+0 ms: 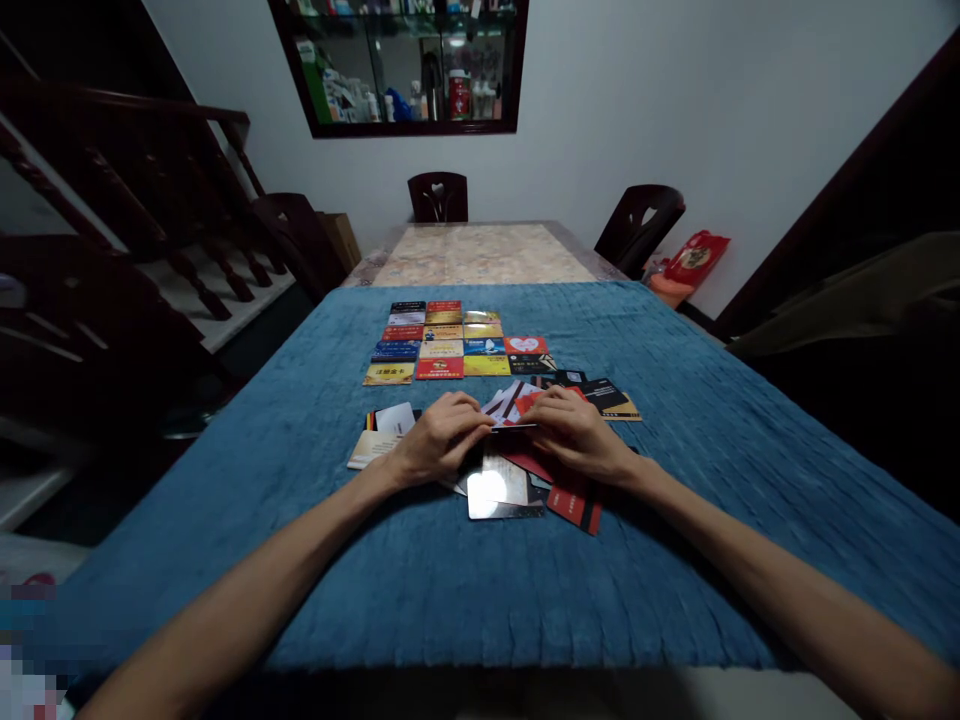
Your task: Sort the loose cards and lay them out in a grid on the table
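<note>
Between my left hand and my right hand a plastic card is gripped by its two ends, seen nearly edge-on. Both hands are closed in a pinch over a loose heap of cards. In that heap lie a shiny pale card, a red card with a dark stripe, and black cards at the far right. A cream card and a white card lie just left of my left hand. My hands hide part of the heap.
Beyond the heap, several cards lie in neat rows, among them a yellow card and a red card with a white heart. A blue cloth covers the near part of the table. Chairs stand around it.
</note>
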`<act>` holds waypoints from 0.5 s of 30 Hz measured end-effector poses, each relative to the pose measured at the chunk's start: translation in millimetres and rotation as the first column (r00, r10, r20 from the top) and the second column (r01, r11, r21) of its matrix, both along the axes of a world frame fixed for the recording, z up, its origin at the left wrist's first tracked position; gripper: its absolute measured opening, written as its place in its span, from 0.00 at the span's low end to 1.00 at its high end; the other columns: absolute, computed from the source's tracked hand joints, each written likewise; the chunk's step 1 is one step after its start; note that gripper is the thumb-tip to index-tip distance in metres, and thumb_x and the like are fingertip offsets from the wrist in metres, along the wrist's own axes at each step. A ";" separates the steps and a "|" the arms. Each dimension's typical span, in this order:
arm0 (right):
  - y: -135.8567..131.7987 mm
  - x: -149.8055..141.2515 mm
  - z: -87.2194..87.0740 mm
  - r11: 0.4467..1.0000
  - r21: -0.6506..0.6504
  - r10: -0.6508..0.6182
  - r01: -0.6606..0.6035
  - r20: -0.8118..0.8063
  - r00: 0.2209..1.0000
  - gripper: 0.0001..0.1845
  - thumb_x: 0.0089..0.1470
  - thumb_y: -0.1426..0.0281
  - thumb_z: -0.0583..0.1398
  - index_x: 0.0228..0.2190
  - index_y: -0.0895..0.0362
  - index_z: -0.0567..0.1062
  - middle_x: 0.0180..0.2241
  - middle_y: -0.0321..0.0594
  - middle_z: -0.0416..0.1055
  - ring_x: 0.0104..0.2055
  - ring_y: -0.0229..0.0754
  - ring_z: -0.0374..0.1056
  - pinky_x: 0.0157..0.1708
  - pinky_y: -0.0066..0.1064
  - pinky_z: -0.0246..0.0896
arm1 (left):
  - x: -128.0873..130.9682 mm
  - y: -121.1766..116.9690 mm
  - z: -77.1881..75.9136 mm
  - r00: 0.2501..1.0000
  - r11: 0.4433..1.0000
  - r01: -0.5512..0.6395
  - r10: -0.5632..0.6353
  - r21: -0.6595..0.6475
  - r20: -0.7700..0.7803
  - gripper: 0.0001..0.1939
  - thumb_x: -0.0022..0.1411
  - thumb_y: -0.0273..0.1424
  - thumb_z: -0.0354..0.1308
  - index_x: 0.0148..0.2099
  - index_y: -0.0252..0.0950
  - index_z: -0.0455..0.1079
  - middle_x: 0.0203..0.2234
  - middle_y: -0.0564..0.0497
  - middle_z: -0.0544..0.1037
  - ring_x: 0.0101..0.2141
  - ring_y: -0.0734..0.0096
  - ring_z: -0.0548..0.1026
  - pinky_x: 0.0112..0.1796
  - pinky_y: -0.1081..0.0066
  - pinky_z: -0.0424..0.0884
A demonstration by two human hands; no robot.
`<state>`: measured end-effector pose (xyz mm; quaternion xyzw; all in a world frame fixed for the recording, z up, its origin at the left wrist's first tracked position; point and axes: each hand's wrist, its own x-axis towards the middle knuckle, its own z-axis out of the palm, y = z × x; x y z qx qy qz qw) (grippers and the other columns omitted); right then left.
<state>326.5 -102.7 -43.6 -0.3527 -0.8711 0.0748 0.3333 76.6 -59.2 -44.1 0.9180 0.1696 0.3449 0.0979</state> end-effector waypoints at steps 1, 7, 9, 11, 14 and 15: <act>0.4 0.1 -1.2 1.000 -0.004 -0.014 0.014 -0.010 1.000 0.13 0.63 0.70 0.54 0.43 0.53 0.78 0.36 0.44 0.77 0.39 0.46 0.67 0.42 0.44 0.64 | -0.3 1.0 -1.3 1.000 1.000 -0.014 0.014 -0.011 0.009 0.14 0.71 0.30 0.48 0.46 0.33 0.76 0.34 0.43 0.80 0.40 0.63 0.74 0.42 0.61 0.72; 3.0 1.6 -9.0 0.996 -0.007 -0.089 0.088 -0.038 0.995 0.16 0.61 0.73 0.55 0.48 0.52 0.75 0.39 0.44 0.77 0.40 0.47 0.67 0.41 0.43 0.67 | -2.2 4.7 -6.3 0.999 0.997 -0.047 0.048 -0.055 0.015 0.17 0.69 0.25 0.46 0.54 0.34 0.72 0.40 0.43 0.80 0.41 0.64 0.74 0.43 0.62 0.73; 3.9 2.2 -11.1 0.995 0.006 -0.102 0.102 -0.035 0.994 0.17 0.60 0.74 0.55 0.49 0.53 0.74 0.40 0.45 0.76 0.41 0.47 0.68 0.42 0.42 0.67 | -2.4 5.0 -6.4 0.999 0.997 -0.053 0.054 -0.055 0.009 0.17 0.69 0.25 0.47 0.54 0.33 0.72 0.41 0.43 0.80 0.41 0.64 0.74 0.43 0.62 0.73; 4.9 2.7 -13.2 0.993 0.017 -0.116 0.117 -0.028 0.993 0.19 0.59 0.75 0.55 0.51 0.53 0.73 0.41 0.46 0.75 0.42 0.48 0.68 0.43 0.42 0.67 | -2.6 5.3 -6.3 0.998 0.997 -0.057 0.057 -0.055 0.007 0.16 0.70 0.25 0.47 0.54 0.33 0.72 0.41 0.43 0.80 0.41 0.64 0.74 0.43 0.63 0.72; 5.9 3.0 -16.0 0.988 0.011 -0.152 0.152 -0.019 0.988 0.24 0.58 0.76 0.56 0.56 0.53 0.69 0.41 0.46 0.73 0.43 0.49 0.68 0.43 0.43 0.67 | -2.9 5.6 -6.3 0.998 0.996 -0.062 0.061 -0.060 -0.005 0.16 0.70 0.25 0.46 0.54 0.33 0.71 0.41 0.43 0.80 0.41 0.64 0.74 0.43 0.62 0.72; 6.0 3.0 -16.5 0.987 0.007 -0.162 0.162 -0.015 0.987 0.26 0.58 0.76 0.56 0.57 0.53 0.68 0.41 0.46 0.73 0.43 0.49 0.68 0.43 0.43 0.67 | -3.0 5.7 -6.4 0.998 0.996 -0.064 0.064 -0.061 -0.008 0.16 0.70 0.25 0.46 0.54 0.33 0.71 0.42 0.43 0.80 0.42 0.64 0.74 0.44 0.62 0.72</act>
